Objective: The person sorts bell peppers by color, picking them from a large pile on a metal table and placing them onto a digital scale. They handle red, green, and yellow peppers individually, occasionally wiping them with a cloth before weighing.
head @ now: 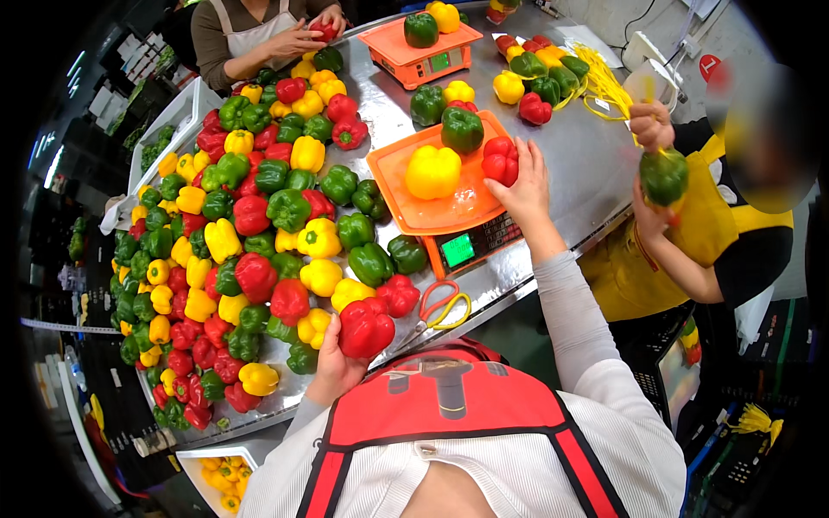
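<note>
My left hand holds a large red bell pepper at the near edge of the metal table. My right hand has its fingers around a smaller red bell pepper at the right side of an orange weighing tray. On that tray also lie a yellow bell pepper and a green bell pepper. The scale's lit display faces me. Scissors with red and yellow handles lie between my left hand and the scale.
A broad heap of mixed bell peppers covers the table's left. Behind stands a second orange scale. Bundled peppers and yellow net bags lie at the back right. One co-worker stands across; another, at right, holds netted peppers.
</note>
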Available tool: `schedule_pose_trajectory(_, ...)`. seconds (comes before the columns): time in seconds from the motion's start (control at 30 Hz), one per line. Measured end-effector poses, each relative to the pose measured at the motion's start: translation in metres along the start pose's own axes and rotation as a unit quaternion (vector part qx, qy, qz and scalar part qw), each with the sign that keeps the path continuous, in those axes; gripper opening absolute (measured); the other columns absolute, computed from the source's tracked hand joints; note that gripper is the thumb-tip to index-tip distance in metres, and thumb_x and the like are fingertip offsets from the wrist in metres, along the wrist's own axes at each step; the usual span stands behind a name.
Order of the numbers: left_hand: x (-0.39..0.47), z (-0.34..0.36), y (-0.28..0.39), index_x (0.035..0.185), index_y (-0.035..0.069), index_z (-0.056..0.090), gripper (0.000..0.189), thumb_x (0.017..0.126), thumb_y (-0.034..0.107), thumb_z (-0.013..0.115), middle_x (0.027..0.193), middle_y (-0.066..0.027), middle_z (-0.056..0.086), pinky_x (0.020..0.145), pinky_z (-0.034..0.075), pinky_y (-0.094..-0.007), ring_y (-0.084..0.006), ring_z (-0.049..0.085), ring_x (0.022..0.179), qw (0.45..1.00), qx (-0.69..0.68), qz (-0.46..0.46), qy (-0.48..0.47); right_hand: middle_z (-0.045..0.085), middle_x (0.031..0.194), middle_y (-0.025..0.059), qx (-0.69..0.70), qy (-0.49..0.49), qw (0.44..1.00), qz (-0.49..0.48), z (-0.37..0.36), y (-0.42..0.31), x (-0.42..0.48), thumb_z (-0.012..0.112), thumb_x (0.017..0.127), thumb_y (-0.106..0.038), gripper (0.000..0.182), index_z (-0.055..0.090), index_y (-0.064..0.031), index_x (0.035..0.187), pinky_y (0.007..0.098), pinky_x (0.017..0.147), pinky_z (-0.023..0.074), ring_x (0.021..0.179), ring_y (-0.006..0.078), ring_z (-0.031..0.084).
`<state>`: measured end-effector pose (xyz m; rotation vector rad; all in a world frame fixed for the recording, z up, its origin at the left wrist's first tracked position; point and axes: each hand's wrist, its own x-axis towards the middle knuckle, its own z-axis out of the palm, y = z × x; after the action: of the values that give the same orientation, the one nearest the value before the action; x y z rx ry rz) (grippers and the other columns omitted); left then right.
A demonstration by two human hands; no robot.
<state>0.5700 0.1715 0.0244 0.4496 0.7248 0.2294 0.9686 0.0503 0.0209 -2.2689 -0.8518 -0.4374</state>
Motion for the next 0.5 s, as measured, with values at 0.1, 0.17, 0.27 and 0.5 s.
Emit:
schedule_pose_trajectory(0.1,0.009,-0.006,-0.001,0.140,0.016,0.041,0.064,0.094,0.059,0.044,0.137,-0.0057,0.051,0.093,0.049,-0.0457,-0.0263,0.055,0.119,1.000,0.000,-0.006,-0.012,0.042,0.137,0.0215,0.039,0.011,0.999,0.025,0.001,0.007,0.005,0.084,0.064,-0.028,0.085,0.043,-0.0115,0.137,0.0443,0.104,0.0408,0.124,0.0401,0.045)
schedule_pose_trajectory(0.17,0.012,-0.007,0.000,0.140,0.015,0.041,0.064,0.094,0.059,0.044,0.138,-0.0061,0.051,0.094,0.048,-0.0455,-0.0265,0.055,0.119,1.000,0.001,-0.004,-0.020,0.044,0.134,0.0206,0.076,0.119,0.990,0.008,-0.001,0.029,0.005,0.084,0.063,-0.025,0.082,0.045,-0.0095,0.134,0.0443,0.103,0.0409,0.122,0.0394,0.046)
schedule_pose_trajectory(0.27,0.012,-0.005,0.003,0.140,0.014,0.042,0.064,0.094,0.058,0.044,0.137,-0.0069,0.051,0.096,0.048,-0.0447,-0.0266,0.054,0.119,1.000,0.003,-0.005,-0.021,0.042,0.134,0.0197,0.049,0.200,0.971,0.122,-0.003,0.076,0.002,0.084,0.064,-0.023,0.081,0.045,-0.0079,0.133,0.0446,0.103,0.0402,0.123,0.0383,0.044)
schedule_pose_trajectory(0.5,0.021,-0.004,0.006,0.138,0.011,0.044,0.063,0.095,0.057,0.044,0.135,-0.0083,0.053,0.101,0.045,-0.0439,-0.0264,0.054,0.120,1.000,0.002,-0.007,-0.022,0.040,0.139,0.0174,-0.063,0.143,0.945,0.287,-0.002,0.175,-0.033,0.080,0.065,-0.030,0.076,0.048,-0.0151,0.133,0.0480,0.104,0.0385,0.127,0.0398,0.041)
